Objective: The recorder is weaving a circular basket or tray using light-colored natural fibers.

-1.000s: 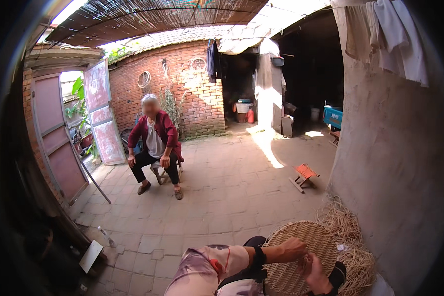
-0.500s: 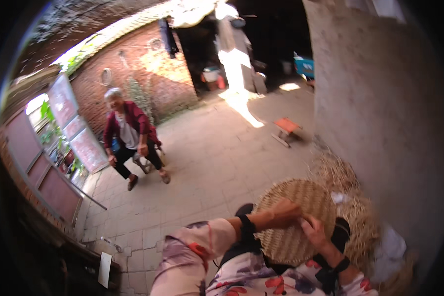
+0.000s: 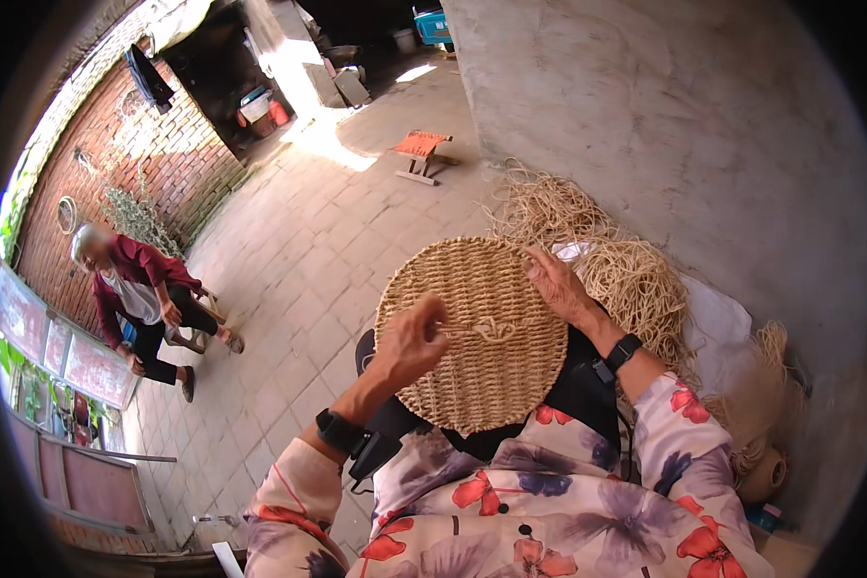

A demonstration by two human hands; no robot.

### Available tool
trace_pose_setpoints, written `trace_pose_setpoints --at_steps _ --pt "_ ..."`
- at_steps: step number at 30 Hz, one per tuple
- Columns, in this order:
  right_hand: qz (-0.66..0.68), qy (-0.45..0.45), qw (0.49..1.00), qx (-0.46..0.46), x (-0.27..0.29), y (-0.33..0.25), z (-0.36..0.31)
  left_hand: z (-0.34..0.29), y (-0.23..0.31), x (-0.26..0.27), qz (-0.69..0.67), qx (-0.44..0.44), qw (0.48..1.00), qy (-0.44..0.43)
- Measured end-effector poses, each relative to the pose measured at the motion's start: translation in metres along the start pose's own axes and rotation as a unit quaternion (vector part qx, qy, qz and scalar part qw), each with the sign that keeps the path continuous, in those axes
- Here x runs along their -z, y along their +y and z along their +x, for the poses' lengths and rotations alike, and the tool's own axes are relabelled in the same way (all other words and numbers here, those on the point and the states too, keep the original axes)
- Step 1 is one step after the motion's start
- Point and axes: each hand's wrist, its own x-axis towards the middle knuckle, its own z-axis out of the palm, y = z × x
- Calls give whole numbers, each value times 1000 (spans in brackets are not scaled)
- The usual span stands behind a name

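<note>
A round woven straw disc [image 3: 472,385] lies across my lap, its ribbed face up. A small pale loop of twisted cord [image 3: 494,329] sits near its middle. Just left of that loop is my left hand [image 3: 412,345], fingers loosely curled, with a gap between thumb and forefinger and nothing seen in it. My right hand [image 3: 561,287] rests on the disc's upper right rim, its fingers stretched out and lying along the edge.
Heaps of loose straw cord [image 3: 636,294] lie to my right by the plastered wall [image 3: 665,125], beside a white sheet [image 3: 718,328]. An orange-topped folding stool [image 3: 421,146] stands ahead. Another person [image 3: 149,299] sits at the left before a brick wall [image 3: 173,135].
The view has swung right and down onto the disc. My hands, together over it before, are now apart: the left near the middle, the right at the rim.
</note>
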Motion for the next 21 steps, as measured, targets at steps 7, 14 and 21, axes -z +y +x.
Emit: trace_pose_setpoints --at_steps 7,14,21 --pt "-28 -37 998 -40 4 -15 3 -65 -59 34 -425 328 799 273" --pt "-54 -30 997 -49 8 -18 1 -76 -36 55 21 168 983 68" --pt "-99 76 980 156 -3 -133 15 -69 10 69 148 117 980 59"
